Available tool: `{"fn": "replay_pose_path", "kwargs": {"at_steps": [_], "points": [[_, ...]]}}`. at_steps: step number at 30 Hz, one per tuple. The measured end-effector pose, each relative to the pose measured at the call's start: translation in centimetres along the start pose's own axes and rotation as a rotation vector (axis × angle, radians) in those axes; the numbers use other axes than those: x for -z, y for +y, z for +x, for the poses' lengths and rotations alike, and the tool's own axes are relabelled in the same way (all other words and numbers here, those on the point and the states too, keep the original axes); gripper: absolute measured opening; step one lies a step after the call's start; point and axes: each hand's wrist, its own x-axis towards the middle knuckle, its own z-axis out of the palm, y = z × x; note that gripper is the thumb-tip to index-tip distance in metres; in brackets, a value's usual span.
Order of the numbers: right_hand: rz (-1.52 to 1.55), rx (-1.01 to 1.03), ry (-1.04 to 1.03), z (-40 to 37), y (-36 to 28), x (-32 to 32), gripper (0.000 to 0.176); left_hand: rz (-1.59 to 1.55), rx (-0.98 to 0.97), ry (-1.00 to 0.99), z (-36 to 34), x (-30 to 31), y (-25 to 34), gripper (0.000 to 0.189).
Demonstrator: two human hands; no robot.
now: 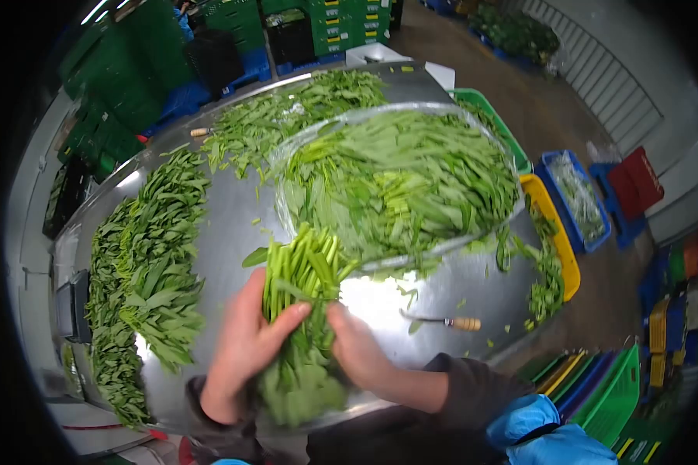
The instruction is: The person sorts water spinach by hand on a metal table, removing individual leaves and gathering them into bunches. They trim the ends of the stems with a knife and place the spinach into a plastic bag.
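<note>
Left fingers clasping leafy greens, partly hidden behind stems, right fingers blurred, hold impossible to tell.

A: Bunch condition?
B: Leafy, green; pale stems gathered, leaves blurred.
A: Orientation, position?
B: Stem ends point away from the person, leaves toward; located between left hand and right hand.

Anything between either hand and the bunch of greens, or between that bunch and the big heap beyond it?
Nothing visible stands between the bunch and the left hand or right hand; both touch it. Toward the heap, only the clear bag's near rim shows in between.
</note>
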Motion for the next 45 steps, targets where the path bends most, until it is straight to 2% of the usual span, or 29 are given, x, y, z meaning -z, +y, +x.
{"fn": "replay_pose_path", "kwargs": {"at_steps": [1,2,4,5,6,7,8,10,12,13,14,15,16,17,19,20,22,23,25,26,28,31,33,35,38,41,42,43,45], "points": [[0.234,-0.043,0.047,-0.1,3.5,-1.2,0.052,0.154,0.067,-0.114,0.0,0.5,-1.2,0.042],[0.257,-0.056,0.058,0.4,7.3,-0.9,0.052,0.352,0.164,-0.274,0.4,0.6,-3.4,0.049],[-0.028,-0.206,0.029,2.0,15.4,1.0,0.068,0.391,0.232,-0.454,-0.1,-1.2,-9.8,0.053],[-0.098,-0.247,-0.043,2.6,18.2,2.4,0.081,0.437,0.256,-0.460,-1.2,-2.9,-14.3,0.054],[-0.232,-0.431,-0.022,3.8,21.6,4.2,0.083,0.487,0.265,-0.457,-2.0,-4.2,-18.1,0.055],[-0.363,-0.535,0.075,3.8,21.7,4.8,0.085,0.618,0.288,-0.500,-2.8,-5.3,-19.6,0.057],[-0.476,-0.635,-0.064,3.1,18.4,5.8,0.064,0.558,0.298,-0.454,-3.3,-5.4,-19.3,0.059],[-0.869,-0.171,-0.125,2.7,19.9,8.7,0.055,0.494,0.313,-0.423,-4.5,-5.3,-19.3,0.061],[-1.142,-0.006,-0.056,0.3,14.0,8.3,0.035,0.425,0.216,-0.266,-5.4,-4.9,-19.8,0.065],[-1.242,0.102,0.001,-0.1,13.1,8.1,0.027,0.425,0.215,-0.268,-5.7,-4.9,-19.3,0.065],[-1.239,0.103,0.005,0.0,12.9,8.0,0.027,0.450,0.133,-0.232,-6.0,-4.9,-18.8,0.068],[-1.281,0.400,0.025,0.1,12.7,7.8,0.028,0.474,0.050,-0.196,-6.2,-4.9,-18.3,0.070],[-1.307,0.698,0.046,0.2,12.7,7.6,0.034,0.513,0.043,-0.171,-6.6,-5.4,-18.8,0.083],[-1.303,0.697,0.052,0.6,12.9,7.4,0.034,0.516,0.040,-0.176,-7.1,-5.8,-18.7,0.083],[-1.529,0.955,0.015,1.6,13.9,7.7,0.043,0.771,-0.022,-0.095,-8.0,-7.5,-17.4,0.092],[-1.530,0.953,0.016,1.7,14.5,8.1,0.043,0.748,0.062,-0.139,-8.1,-8.1,-17.1,0.104],[-1.614,0.787,-0.018,1.2,15.4,9.4,0.039,0.789,0.057,-0.106,-9.1,-10.0,-16.9,0.108],[-1.621,0.789,-0.028,0.7,15.6,9.9,0.039,0.833,0.059,-0.071,-9.5,-10.9,-16.9,0.112],[-1.401,0.434,-0.187,-0.5,15.4,10.6,0.041,0.807,0.056,-0.047,-10.0,-11.8,-17.0,0.117],[-1.406,0.433,-0.197,-0.7,15.1,11.2,0.041,0.827,0.022,-0.031,-10.2,-12.2,-17.2,0.116],[-1.233,0.612,-0.097,-0.8,14.4,12.6,0.035,0.837,-0.024,-0.017,-10.4,-12.4,-18.1,0.115],[-1.345,0.752,0.259,-1.0,12.1,16.4,0.036,0.802,-0.025,-0.034,-9.8,-11.8,-19.1,0.114],[-1.582,0.586,0.436,-1.8,11.0,19.8,0.050,0.773,0.040,-0.053,-9.4,-11.5,-17.9,0.114],[-1.678,0.428,0.505,-3.2,9.9,21.7,0.057,0.745,0.109,-0.070,-9.6,-11.2,-16.3,0.114],[-1.679,0.329,0.403,-3.9,10.3,24.5,0.062,0.707,0.077,-0.029,-10.1,-10.4,-14.4,0.113],[-1.621,0.467,0.457,-4.1,10.3,22.8,0.060,0.577,-0.123,0.159,-12.8,-10.3,-15.1,0.095],[-1.573,0.516,0.421,-4.0,10.1,21.4,0.055,0.548,-0.124,0.184,-14.0,-9.9,-14.6,0.085],[-1.469,0.520,0.335,-3.8,10.0,20.0,0.052,0.514,-0.124,0.206,-15.2,-10.0,-14.2,0.076],[-1.365,0.626,0.140,-2.9,11.2,17.6,0.044,0.462,-0.086,0.267,-17.8,-10.8,-14.5,0.069]]}}
